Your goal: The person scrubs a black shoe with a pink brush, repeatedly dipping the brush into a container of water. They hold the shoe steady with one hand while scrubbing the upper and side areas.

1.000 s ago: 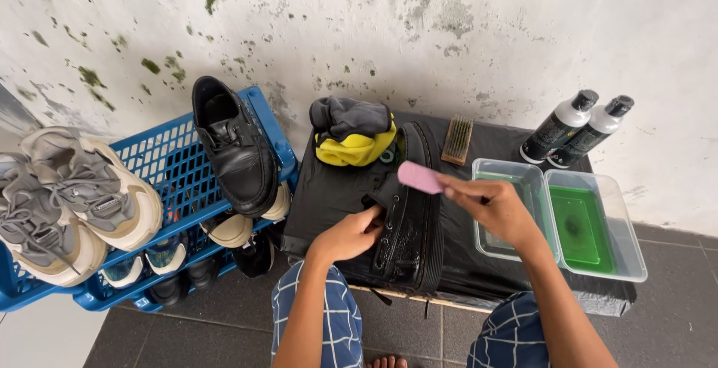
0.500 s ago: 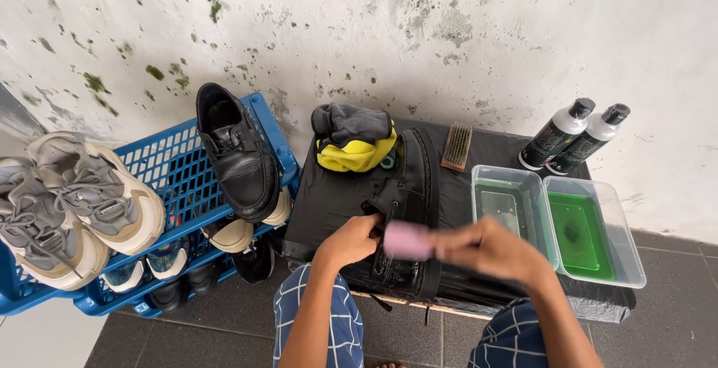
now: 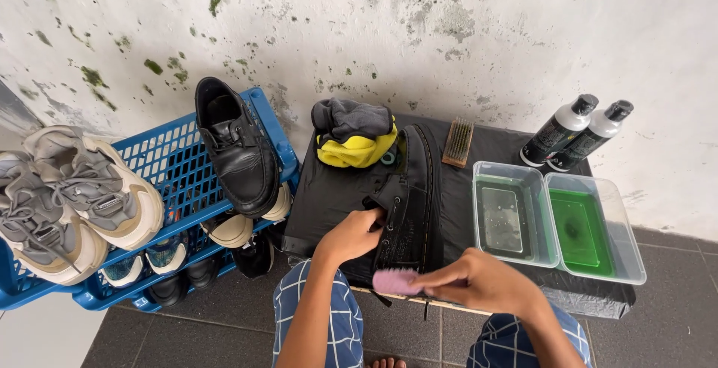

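the left hand [image 3: 351, 235], low in the middle of the frame, is curled around the laced side of a black shoe [image 3: 410, 202], fingers closed on its smooth, dull leather. the right hand [image 3: 479, 284], just to its right and lower, pinches a small pink brush [image 3: 395, 281] with a rounded plastic back, fingers clamped on it, held against the shoe's near end. the two hands are close together but not touching.

the shoe lies on its side at the centre of the frame, on a table [image 3: 321, 196] draped in matte black cloth; pale stitching runs along its thick sole. above it sits a crumpled rag [image 3: 355, 135], grey on top and yellow below, soft and folded. to its right a flat wooden brush [image 3: 458, 142] with stiff bristles lies by the wall.

right of centre stand two clear, square plastic tubs [image 3: 557, 222] with rounded corners, holding green liquid, the right one brighter. behind them, two slim bottles [image 3: 574, 130] with white bodies and black caps lean at the upper right.

on the left, a blue plastic lattice rack [image 3: 176, 166] carries a glossy black shoe [image 3: 238, 147] and chunky grey sneakers [image 3: 71, 203] with cream soles. the wall [image 3: 449, 31] is chalky white, blotched with green mould.
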